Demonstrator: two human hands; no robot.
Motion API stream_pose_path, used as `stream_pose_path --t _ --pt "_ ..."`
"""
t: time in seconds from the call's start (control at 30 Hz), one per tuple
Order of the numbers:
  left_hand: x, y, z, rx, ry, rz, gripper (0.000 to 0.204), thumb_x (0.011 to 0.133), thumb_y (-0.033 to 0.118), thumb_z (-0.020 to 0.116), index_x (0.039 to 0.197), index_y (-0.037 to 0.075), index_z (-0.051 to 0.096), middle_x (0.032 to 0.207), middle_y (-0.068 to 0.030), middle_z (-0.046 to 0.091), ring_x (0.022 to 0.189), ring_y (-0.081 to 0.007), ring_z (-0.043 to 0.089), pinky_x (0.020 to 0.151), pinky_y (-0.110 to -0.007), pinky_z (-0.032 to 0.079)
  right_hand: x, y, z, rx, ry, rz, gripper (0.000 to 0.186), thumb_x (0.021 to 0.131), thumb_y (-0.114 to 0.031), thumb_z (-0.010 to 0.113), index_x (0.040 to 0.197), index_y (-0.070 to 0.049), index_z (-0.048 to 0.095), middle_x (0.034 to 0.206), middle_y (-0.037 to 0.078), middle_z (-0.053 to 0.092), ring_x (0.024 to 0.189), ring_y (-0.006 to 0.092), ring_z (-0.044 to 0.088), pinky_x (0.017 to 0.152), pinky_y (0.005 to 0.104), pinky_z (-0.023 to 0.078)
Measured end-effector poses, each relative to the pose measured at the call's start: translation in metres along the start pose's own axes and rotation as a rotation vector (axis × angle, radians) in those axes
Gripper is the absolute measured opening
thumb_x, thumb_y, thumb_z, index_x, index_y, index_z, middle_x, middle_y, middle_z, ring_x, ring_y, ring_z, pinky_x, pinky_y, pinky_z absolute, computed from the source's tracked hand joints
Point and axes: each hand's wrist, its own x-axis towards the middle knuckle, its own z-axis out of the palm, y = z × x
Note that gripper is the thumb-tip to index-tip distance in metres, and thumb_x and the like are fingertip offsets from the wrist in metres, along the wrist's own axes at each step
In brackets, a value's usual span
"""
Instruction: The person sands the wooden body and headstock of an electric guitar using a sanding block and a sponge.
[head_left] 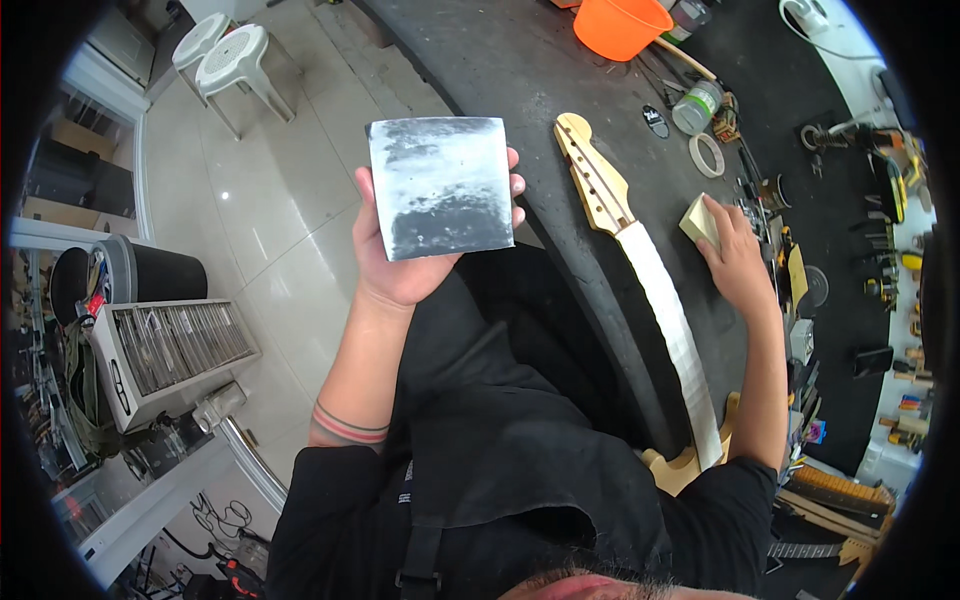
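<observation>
My left hand (400, 262) holds up a square, slightly curved sheet of sandpaper (440, 188), dark grey and smeared with whitish dust. The thumb is at one edge and fingertips show at the other. On the dark workbench, my right hand (738, 255) is closed on a pale, cream-coloured block (697, 222). Between my hands lies a wooden guitar neck (592, 175), its bare headstock pointing away from me. White tape (668, 315) covers the length of the fingerboard. Near my right elbow, the light wooden guitar body (677, 470) shows only in part.
An orange bucket (620, 28), a clear jar (697, 108) and a tape roll (706, 155) stand at the bench's far side. Tools crowd the right. Left, on the tiled floor, are white plastic stools (235, 65), a dark bin (165, 272) and a box of flat sheets (180, 345).
</observation>
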Motion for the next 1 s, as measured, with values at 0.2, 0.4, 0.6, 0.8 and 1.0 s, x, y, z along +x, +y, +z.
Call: stream_pose_path --t 0.2,0.4,0.6,0.8,1.0 --pt "-0.024 0.001 0.006 0.116 -0.005 0.025 0.114 0.110 0.083 0.057 0.184 0.000 0.031 0.181 -0.0372 0.039 0.157 -0.0560 0.052 0.128 -0.071 0.047 -0.032 0.014 0.021 -0.182 0.198 -0.020 0.072 0.104 -0.014 0.081 0.170 -0.012 0.056 0.161 0.018 0.060 0.150 0.0416 0.058 0.126 0.0571 0.046" --pt "-0.049 0.033 -0.012 0.188 0.091 0.107 0.098 0.118 0.072 0.051 0.184 0.002 0.032 0.182 -0.0368 0.039 0.160 -0.0564 0.051 0.130 -0.072 0.045 0.005 -0.069 -0.013 0.131 0.124 0.103 0.035 0.106 -0.018 0.080 0.138 -0.009 0.072 0.129 0.014 0.077 0.122 0.0366 0.073 0.105 0.0494 0.057" --pt "-0.022 0.064 -0.049 0.326 0.235 0.184 0.086 0.121 0.064 0.050 0.180 0.002 0.040 0.179 -0.0350 0.047 0.157 -0.0551 0.056 0.125 -0.068 0.050 0.066 -0.071 0.019 0.286 0.025 0.176 0.039 0.118 -0.035 0.067 0.102 -0.001 0.076 0.081 0.015 0.075 0.081 0.0337 0.074 0.078 0.0493 0.055" --pt "0.065 0.062 -0.062 0.943 0.363 0.207 0.071 0.121 0.045 0.059 0.173 -0.002 0.051 0.167 -0.0285 0.063 0.149 -0.0420 0.067 0.125 -0.052 0.052 0.087 -0.071 0.028 0.863 -0.185 0.376 0.034 0.122 -0.026 0.060 0.123 -0.001 0.081 0.076 0.001 0.066 0.072 0.0115 0.059 0.068 0.0366 0.049" --pt "0.126 0.011 -0.021 2.001 -0.016 0.290 0.061 0.094 0.035 0.095 0.149 0.014 0.082 0.164 -0.0219 0.069 0.147 -0.0393 0.064 0.127 -0.049 0.049 0.079 -0.079 0.028 1.052 -0.302 0.266 0.034 0.121 -0.015 0.057 0.141 0.002 0.078 0.086 0.000 0.074 0.082 0.0080 0.063 0.080 0.0294 0.052"
